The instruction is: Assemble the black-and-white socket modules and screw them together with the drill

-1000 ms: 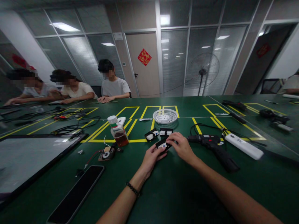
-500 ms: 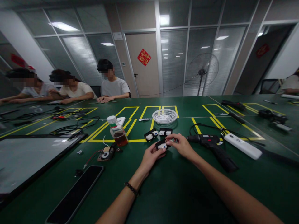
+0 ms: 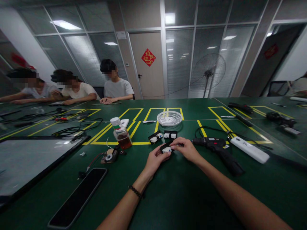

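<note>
My left hand (image 3: 155,158) and my right hand (image 3: 186,148) meet over a small black box (image 3: 166,148) with white pieces inside, held just above the green table (image 3: 182,195). Both hands have fingers pinched on the box's ends. Two more small black boxes (image 3: 155,137) (image 3: 170,134) with white parts lie just beyond it. A white round fan grille (image 3: 169,118) sits farther back. A black power screwdriver (image 3: 219,151) lies to the right of my right hand.
A bottle of brown liquid (image 3: 121,133), a small motor part (image 3: 109,157), a dark phone (image 3: 78,196) and a large flat panel (image 3: 31,159) lie left. A white oblong device (image 3: 249,149) lies right. Three people sit at the far left; a standing fan (image 3: 209,72) is behind.
Both hands with the small box have shifted slightly away from me. Little else has moved.
</note>
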The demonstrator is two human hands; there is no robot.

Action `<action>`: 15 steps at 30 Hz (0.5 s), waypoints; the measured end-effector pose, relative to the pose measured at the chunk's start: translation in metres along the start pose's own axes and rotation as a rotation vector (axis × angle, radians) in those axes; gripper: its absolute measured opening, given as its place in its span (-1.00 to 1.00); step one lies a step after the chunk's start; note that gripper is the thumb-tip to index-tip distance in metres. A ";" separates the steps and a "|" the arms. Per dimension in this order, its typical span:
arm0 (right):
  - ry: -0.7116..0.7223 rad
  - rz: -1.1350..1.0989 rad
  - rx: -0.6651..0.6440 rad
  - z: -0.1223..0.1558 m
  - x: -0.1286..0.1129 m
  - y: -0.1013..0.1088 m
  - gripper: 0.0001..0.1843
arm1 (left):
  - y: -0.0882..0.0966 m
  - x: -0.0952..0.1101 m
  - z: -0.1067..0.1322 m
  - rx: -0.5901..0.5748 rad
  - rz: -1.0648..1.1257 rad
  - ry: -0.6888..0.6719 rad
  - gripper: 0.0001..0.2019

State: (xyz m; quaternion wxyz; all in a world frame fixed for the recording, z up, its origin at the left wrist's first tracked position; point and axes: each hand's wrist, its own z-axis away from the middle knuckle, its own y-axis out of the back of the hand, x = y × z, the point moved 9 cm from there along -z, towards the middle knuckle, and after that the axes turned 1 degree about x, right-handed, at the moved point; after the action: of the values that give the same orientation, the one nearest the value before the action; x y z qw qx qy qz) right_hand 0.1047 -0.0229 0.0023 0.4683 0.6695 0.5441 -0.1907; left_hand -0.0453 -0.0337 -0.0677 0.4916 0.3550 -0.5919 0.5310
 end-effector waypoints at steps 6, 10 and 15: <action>-0.054 0.014 0.011 0.000 0.008 -0.001 -0.87 | 0.001 0.008 -0.002 -0.005 -0.089 -0.126 -0.41; -0.100 -0.012 0.039 0.002 0.011 0.000 -0.82 | 0.002 0.007 -0.002 0.009 -0.064 -0.106 -0.42; -0.137 -0.093 0.067 0.004 0.013 -0.002 -0.76 | 0.002 -0.006 -0.002 0.014 0.069 0.041 -0.49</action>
State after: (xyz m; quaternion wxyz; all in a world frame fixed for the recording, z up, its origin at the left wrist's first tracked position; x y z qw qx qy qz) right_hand 0.1081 -0.0188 -0.0107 0.4723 0.6442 0.5347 -0.2759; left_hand -0.0448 -0.0316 -0.0736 0.4826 0.3267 -0.5899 0.5588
